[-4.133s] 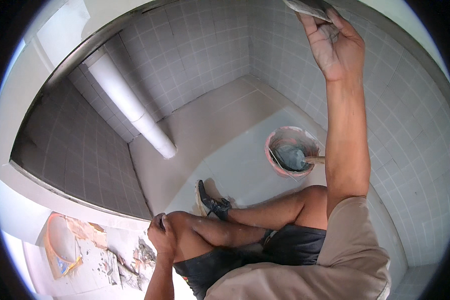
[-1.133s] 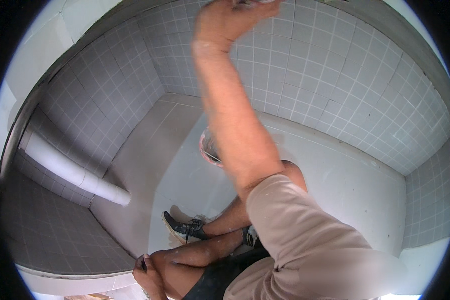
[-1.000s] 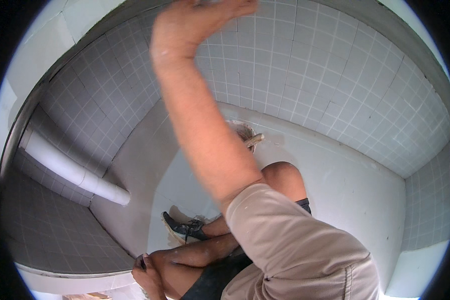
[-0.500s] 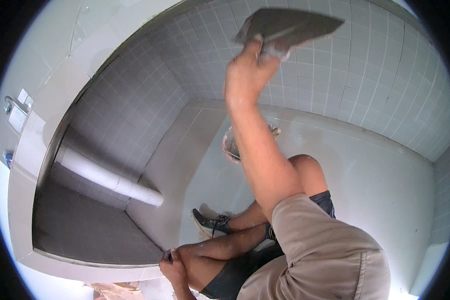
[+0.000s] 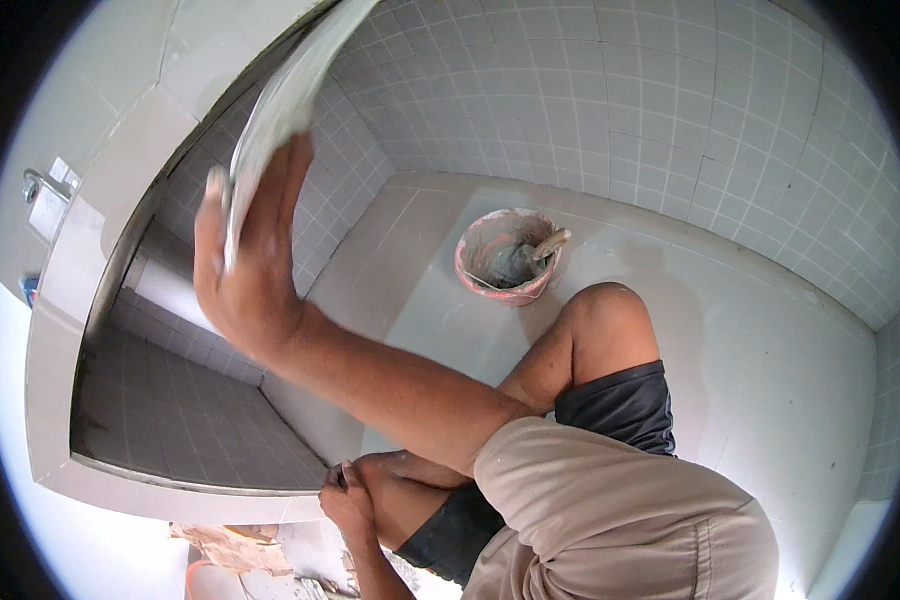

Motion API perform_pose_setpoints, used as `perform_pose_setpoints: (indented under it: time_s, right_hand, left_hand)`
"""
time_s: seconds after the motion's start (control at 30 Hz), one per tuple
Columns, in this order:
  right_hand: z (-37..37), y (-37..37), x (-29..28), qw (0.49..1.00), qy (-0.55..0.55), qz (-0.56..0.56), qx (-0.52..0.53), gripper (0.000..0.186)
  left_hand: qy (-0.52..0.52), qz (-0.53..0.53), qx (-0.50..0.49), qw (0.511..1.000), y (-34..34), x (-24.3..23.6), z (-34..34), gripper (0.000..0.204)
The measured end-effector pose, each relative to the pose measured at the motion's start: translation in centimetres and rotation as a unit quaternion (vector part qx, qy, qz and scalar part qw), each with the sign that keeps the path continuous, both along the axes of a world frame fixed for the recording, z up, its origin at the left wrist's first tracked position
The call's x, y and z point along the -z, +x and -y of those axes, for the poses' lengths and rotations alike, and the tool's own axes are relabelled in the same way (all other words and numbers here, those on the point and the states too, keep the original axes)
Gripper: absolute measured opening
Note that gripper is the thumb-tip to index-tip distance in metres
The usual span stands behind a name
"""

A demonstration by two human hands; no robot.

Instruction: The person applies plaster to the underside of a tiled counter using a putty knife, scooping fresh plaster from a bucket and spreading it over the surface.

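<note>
Grey tiled walls (image 5: 670,110) enclose a pale floor (image 5: 760,330), darker toward its left edge, where a white pipe (image 5: 170,284) shows partly behind the right hand (image 5: 255,275). Near the floor's far edge stands a pinkish bucket (image 5: 510,293). Fingers clamped, that hand grips a pale-smeared trowel (image 5: 288,105), raised well above the floor. The left hand (image 5: 349,502) rests on the knee (image 5: 382,463); whether it is closed, I cannot tell.
</note>
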State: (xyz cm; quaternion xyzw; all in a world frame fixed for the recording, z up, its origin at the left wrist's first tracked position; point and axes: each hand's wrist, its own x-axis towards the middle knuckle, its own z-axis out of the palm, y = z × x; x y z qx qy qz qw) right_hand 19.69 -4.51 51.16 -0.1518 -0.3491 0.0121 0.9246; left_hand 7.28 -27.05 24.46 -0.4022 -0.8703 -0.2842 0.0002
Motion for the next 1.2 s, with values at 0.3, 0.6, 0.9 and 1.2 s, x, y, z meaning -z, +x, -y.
perform_pose_setpoints:
  time_s: [0.3,0.6,0.9,1.2]
  right_hand:
    - [-7.4,7.1,8.3,0.928,-0.227,-0.004,-0.296,0.043]
    - [-21.5,11.0,0.8,0.958,-0.071,-0.002,-0.279,0.052]
    - [-10.0,-2.6,-2.4,0.992,-0.066,-0.034,-0.106,0.053]
    - [0.7,-9.7,1.2,0.980,0.007,0.028,-0.197,0.060]
  left_hand:
    - [0.049,-0.025,0.007,0.998,-1.4,1.6,0.8,0.031]
    - [0.058,0.043,0.020,0.997,-1.3,1.4,-1.1,0.030]
    - [0.063,0.024,0.002,0.998,-1.7,1.9,-0.8,0.031]
    - [0.039,0.013,-0.007,0.999,-1.1,1.3,-0.4,0.029]
